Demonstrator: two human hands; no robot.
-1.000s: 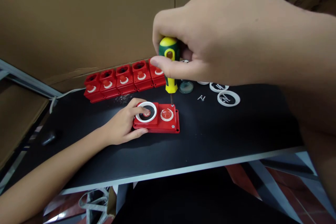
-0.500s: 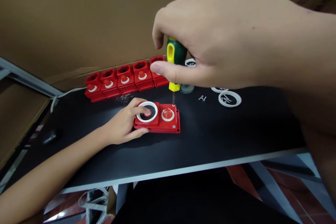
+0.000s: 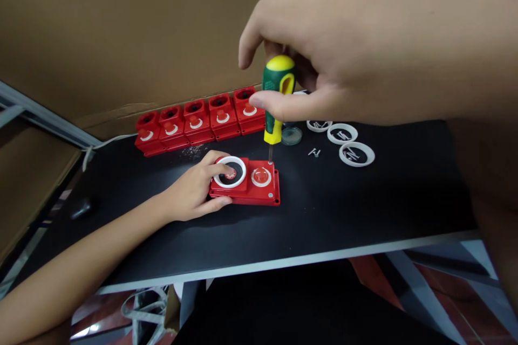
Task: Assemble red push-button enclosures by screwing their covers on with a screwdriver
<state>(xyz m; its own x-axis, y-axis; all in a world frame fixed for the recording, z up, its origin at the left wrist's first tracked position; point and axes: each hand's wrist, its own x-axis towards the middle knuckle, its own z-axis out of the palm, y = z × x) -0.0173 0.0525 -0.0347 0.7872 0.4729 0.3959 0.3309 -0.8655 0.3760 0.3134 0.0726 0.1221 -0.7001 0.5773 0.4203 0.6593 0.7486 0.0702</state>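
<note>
My left hand (image 3: 198,186) grips the left end of a red box (image 3: 259,194) lying flat on the black table. One finger rests inside the white ring (image 3: 244,172) on the box, and a clear red dome (image 3: 261,175) sits to the right of it. Above the box's far right corner stands a green and yellow screwdriver (image 3: 279,86), nearly upright, its tip on a screw (image 3: 270,163) there. The fingers of my right hand (image 3: 324,48) are loosely round its handle, thumb on the near side. Another screw (image 3: 271,195) shows at the near right corner.
Several similar red boxes (image 3: 196,124) stand in a row along the cardboard wall (image 3: 141,27). White rings (image 3: 358,154) with screws inside lie at the right, beside loose screws (image 3: 314,152) and a small round clear dish (image 3: 291,136). A dark object (image 3: 81,208) lies at the left.
The screwdriver handle has turned, and its yellow slot now faces right. My right hand's fingers have loosened and spread around it. The view has shifted slightly; my left hand keeps its hold.
</note>
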